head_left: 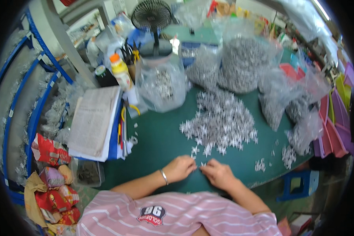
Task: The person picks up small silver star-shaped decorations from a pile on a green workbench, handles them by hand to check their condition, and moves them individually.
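Note:
A heap of small silver star-shaped pieces is spread over the green table in front of me. My left hand, with a bangle at the wrist, is closed at the heap's near edge. Its fingertips are pressed together, and what they hold, if anything, is too small to make out. A loose star piece lies just beyond those fingers. Close by on the right, my right hand pinches a small silver star piece at its fingertips. The two hands are apart by a narrow gap.
Bags of grey pieces stand behind the heap, with more bags at the right. A clear bag, black fan and orange-capped bottle are at the back left. Papers lie left. Small ring-like pieces lie right.

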The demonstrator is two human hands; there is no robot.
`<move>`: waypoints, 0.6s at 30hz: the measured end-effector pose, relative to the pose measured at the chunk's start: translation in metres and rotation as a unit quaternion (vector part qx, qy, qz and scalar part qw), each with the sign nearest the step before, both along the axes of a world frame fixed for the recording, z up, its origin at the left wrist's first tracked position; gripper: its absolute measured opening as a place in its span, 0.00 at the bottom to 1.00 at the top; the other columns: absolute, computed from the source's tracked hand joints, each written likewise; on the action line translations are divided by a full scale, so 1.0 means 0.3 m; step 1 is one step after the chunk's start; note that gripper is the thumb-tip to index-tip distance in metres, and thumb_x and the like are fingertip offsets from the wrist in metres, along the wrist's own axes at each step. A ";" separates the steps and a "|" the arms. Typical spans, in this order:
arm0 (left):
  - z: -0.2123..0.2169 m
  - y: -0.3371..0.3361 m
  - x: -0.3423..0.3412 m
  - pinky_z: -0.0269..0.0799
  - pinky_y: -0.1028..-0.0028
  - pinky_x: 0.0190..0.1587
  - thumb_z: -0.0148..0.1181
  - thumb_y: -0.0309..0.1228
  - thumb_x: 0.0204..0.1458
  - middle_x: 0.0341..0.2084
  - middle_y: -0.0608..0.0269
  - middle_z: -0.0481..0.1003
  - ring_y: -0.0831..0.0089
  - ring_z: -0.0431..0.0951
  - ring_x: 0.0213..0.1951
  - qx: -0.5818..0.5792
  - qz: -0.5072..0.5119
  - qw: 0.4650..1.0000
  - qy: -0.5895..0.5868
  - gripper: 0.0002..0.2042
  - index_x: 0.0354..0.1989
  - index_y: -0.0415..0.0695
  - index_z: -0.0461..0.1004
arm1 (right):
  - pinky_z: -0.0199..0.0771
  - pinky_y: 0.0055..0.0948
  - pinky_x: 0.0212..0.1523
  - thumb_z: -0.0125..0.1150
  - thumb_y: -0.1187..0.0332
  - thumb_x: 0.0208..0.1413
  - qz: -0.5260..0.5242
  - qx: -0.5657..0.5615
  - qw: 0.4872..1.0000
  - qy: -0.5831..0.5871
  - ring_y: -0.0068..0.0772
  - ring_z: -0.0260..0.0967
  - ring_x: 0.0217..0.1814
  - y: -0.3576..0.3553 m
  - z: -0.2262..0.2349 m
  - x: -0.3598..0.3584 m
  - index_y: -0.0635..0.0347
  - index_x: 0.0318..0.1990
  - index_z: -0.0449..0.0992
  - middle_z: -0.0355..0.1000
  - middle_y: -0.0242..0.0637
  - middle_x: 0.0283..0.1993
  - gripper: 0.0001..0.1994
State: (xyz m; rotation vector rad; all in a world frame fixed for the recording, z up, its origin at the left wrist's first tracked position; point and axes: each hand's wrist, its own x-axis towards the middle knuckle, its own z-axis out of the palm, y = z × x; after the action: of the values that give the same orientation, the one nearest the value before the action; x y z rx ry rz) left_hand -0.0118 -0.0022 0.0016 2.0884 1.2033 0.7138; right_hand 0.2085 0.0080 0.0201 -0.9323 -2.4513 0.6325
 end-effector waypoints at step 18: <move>-0.001 -0.013 -0.031 0.65 0.79 0.23 0.52 0.28 0.55 0.28 0.63 0.71 0.75 0.72 0.30 -0.507 -0.045 0.617 -0.601 0.04 0.32 0.42 0.70 | 0.74 0.36 0.35 0.63 0.73 0.49 -0.150 0.005 0.988 0.045 0.47 0.73 0.32 0.119 0.001 -0.056 0.63 0.34 0.78 0.73 0.44 0.32 0.06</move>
State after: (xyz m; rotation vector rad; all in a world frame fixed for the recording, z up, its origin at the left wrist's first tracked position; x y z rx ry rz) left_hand -0.0211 -0.0062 0.0014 0.3939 0.4108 0.8282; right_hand 0.1916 0.0436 0.0205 -1.2096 -2.1740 0.5432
